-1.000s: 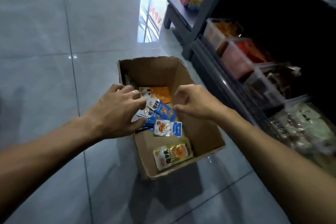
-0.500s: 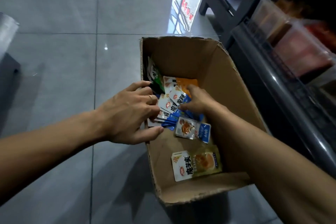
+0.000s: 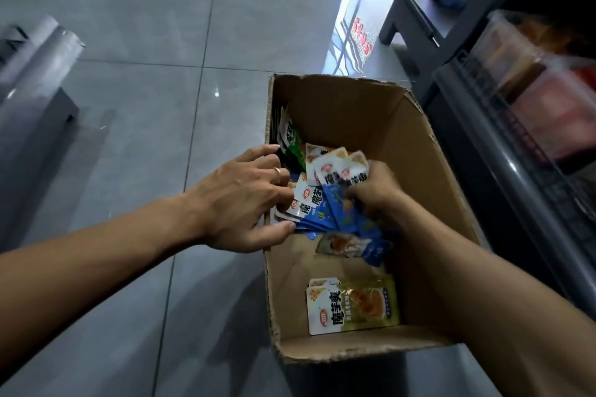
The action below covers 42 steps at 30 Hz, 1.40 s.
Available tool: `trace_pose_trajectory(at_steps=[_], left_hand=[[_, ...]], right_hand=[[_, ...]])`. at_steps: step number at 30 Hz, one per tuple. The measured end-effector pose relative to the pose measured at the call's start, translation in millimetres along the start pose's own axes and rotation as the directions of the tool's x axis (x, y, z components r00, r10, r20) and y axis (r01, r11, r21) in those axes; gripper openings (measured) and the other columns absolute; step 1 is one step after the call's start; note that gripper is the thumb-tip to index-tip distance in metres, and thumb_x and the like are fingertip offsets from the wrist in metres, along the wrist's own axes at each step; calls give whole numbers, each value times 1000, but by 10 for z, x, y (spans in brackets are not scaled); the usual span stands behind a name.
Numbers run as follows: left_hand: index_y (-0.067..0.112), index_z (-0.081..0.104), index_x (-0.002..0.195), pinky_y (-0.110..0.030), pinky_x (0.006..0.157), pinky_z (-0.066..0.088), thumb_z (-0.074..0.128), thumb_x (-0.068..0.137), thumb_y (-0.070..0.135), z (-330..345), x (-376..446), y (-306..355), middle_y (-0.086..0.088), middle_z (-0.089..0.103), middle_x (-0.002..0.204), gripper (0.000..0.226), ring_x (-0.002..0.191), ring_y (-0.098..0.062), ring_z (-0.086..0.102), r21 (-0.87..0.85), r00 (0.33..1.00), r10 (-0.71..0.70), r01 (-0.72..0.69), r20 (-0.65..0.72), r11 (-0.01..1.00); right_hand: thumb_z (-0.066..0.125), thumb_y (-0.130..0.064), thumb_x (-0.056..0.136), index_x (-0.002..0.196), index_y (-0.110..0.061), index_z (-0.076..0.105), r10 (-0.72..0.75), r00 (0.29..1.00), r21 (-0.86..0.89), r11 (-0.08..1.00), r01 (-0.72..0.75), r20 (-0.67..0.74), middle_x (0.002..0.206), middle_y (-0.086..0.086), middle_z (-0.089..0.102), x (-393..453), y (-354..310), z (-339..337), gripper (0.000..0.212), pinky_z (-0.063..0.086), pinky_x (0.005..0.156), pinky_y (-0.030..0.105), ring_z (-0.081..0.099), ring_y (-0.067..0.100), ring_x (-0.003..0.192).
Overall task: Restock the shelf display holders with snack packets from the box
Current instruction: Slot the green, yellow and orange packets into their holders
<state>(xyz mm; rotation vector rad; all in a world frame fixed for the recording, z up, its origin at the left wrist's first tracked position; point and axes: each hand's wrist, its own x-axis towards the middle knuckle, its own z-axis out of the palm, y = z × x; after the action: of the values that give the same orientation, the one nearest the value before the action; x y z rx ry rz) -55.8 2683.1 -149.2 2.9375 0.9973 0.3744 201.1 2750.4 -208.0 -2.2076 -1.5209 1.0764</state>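
Fingers (image 3: 361, 195) gripping fanned blue-white snack packets (image 3: 322, 206)

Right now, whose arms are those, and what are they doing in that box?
Those arms belong to a person who wears a camera on the head, so you see what that person sees, looking down. A cardboard box stands on the grey floor. The left hand holds a fan of blue snack packets at the box's edge. The right hand grips more packets inside. A yellow packet lies loose at the bottom. The shelf holders wait on the right.
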Motion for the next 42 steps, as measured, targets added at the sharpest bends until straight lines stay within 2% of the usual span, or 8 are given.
trace_pose_trajectory(at_steps=[5, 11, 14, 19, 24, 27, 30, 42], left_hand=[[24, 64, 109, -37, 117, 28, 30, 87, 69, -71, 83, 35, 9, 66, 91, 61, 90, -8, 54, -126, 987, -143, 151, 74, 980], [17, 40, 135, -33, 80, 59, 73, 77, 52, -221, 319, 247, 6, 65, 107, 76, 94, -8, 67, -845, 815, -577, 346, 56, 407], [17, 48, 119, -41, 80, 60, 78, 81, 27, -272, 362, 235, -2, 66, 109, 49, 96, -14, 69, -844, 780, -625, 317, -27, 433], [11, 47, 117, -36, 74, 60, 69, 90, 22, -343, 214, 50, -4, 68, 108, 36, 90, -19, 68, -630, 727, -673, 461, -135, 625], [11, 44, 117, -31, 68, 61, 67, 91, 25, -256, 116, -92, -3, 67, 110, 37, 87, -15, 70, -606, 746, -660, 486, -87, 629], [11, 44, 117, -27, 67, 61, 67, 91, 25, -211, 125, -111, 0, 66, 108, 37, 85, -12, 70, -637, 744, -664, 478, -73, 605], [11, 43, 115, -30, 68, 61, 67, 91, 25, -168, 138, -120, 1, 67, 107, 36, 87, -12, 70, -643, 742, -666, 473, -78, 603], [14, 42, 110, -15, 59, 56, 66, 91, 24, -164, 141, -125, 14, 60, 92, 32, 79, 0, 66, -702, 730, -683, 470, -32, 535]], right_hand=[[70, -3, 85, 107, 0, 65, -162, 968, 722, 691, -27, 191, 95, 15, 75, -561, -502, -385, 23, 62, 72, 41, 74, 27, 83], [60, -9, 92, 121, 5, 58, -405, 884, 920, 387, -65, 233, 104, 22, 70, -1065, -865, -326, 32, 61, 73, 42, 72, 30, 86], [63, -15, 90, 116, 3, 61, -415, 881, 934, 349, -78, 229, 108, 21, 69, -1083, -970, -234, 31, 60, 78, 42, 70, 30, 92], [85, -30, 70, 128, -9, 53, -368, 919, 222, 916, 333, 140, 111, 5, 65, -675, -587, -320, 69, 54, 90, 30, 65, 18, 102], [91, -37, 62, 147, -23, 29, 15, 940, -578, 792, 196, 340, 149, 5, 42, -234, 195, 68, 107, 41, 108, 40, 46, 25, 130], [91, -37, 61, 154, -22, 12, -17, 945, -671, 701, 244, 326, 156, 6, 29, -87, 259, 201, 124, 35, 113, 45, 36, 29, 138], [86, -33, 70, 142, -21, 34, -119, 953, -703, 651, 287, 279, 139, 7, 49, 30, 204, 259, 89, 45, 103, 43, 50, 27, 121], [73, -13, 85, 86, -22, 51, -81, 961, -447, 873, 196, 264, 102, 5, 66, -5, 160, 104, 24, 57, 84, 40, 65, 21, 95]])
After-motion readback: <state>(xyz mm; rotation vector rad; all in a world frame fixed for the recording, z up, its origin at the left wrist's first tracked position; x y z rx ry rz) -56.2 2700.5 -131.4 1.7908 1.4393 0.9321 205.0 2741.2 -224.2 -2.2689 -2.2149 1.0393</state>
